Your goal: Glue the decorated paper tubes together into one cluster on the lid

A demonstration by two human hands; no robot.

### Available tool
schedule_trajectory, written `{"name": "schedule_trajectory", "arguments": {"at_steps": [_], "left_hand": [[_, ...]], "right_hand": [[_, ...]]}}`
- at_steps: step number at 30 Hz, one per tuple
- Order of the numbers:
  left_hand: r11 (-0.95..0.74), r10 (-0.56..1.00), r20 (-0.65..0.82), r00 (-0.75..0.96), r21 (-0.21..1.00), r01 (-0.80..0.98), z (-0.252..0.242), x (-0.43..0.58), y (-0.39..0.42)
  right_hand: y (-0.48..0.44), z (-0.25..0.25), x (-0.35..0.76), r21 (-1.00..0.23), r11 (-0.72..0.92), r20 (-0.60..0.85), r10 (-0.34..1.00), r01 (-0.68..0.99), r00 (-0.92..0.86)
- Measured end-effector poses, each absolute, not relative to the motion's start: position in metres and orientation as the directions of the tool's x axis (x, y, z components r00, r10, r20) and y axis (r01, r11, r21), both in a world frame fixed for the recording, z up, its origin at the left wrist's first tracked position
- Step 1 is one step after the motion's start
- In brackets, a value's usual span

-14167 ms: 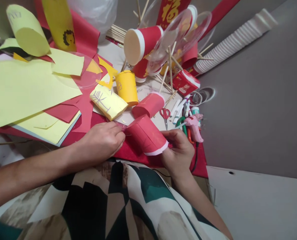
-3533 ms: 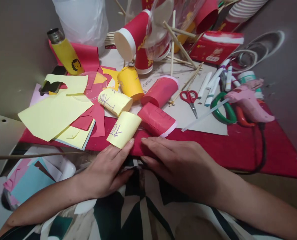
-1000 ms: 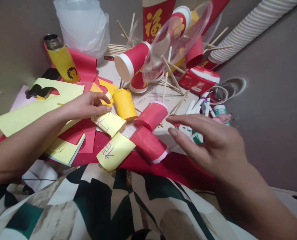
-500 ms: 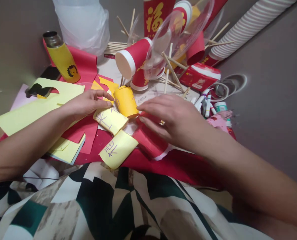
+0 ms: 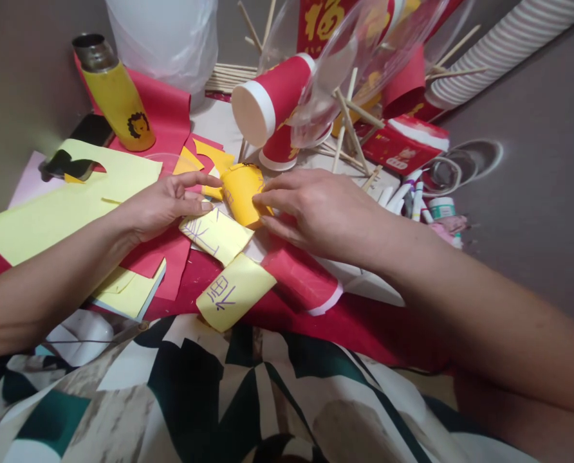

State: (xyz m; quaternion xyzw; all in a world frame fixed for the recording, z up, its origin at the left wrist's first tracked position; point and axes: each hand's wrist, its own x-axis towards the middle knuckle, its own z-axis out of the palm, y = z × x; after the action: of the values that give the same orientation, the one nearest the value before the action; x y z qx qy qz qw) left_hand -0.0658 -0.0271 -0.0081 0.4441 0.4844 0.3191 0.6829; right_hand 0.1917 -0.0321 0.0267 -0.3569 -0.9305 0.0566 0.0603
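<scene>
An orange-yellow paper roll lies between my two hands. My right hand has its fingertips over the roll's right end, with the thumb just below, closed on that edge. To the left is my left hand, its index finger and thumb apart, the index tip close to the roll's left side. Below the thumb is a pale yellow paper roll with purple writing. A second pale yellow roll, also marked in purple, lies nearer me, touching a red paper cup on its side.
Red and yellow paper sheets spread at left, behind them a yellow bottle. Red cups, clear plastic lids and wooden sticks are piled at the back. Markers and a long cup stack are at right.
The view has shifted slightly. My right fingertips have moved left, further over the orange-yellow roll. My left hand stays nearly in place.
</scene>
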Motion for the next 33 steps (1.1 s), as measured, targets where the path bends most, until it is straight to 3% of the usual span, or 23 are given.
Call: {"name": "schedule_trajectory", "arguments": {"at_steps": [11, 18, 26, 33], "left_hand": [[0.459, 0.870, -0.432, 0.239, 0.885, -0.073, -0.009, -0.060, -0.022], [0.443, 0.881, -0.427, 0.203, 0.896, -0.037, -0.008, -0.050, -0.017], [0.239, 0.923, -0.279, 0.267, 0.956, 0.172, 0.004, -0.043, -0.023], [0.289, 0.899, -0.314, 0.306, 0.949, 0.124, -0.002, -0.055, -0.024]], "right_hand": [[-0.036, 0.027, 0.192, -0.014, 0.738, 0.008, 0.674, 0.674, -0.738], [-0.036, 0.024, 0.194, -0.002, 0.749, 0.038, 0.662, 0.662, -0.749], [-0.035, 0.020, 0.198, -0.020, 0.751, 0.047, 0.661, 0.661, -0.749], [-0.035, 0.021, 0.197, -0.026, 0.735, 0.032, 0.678, 0.678, -0.734]]}}
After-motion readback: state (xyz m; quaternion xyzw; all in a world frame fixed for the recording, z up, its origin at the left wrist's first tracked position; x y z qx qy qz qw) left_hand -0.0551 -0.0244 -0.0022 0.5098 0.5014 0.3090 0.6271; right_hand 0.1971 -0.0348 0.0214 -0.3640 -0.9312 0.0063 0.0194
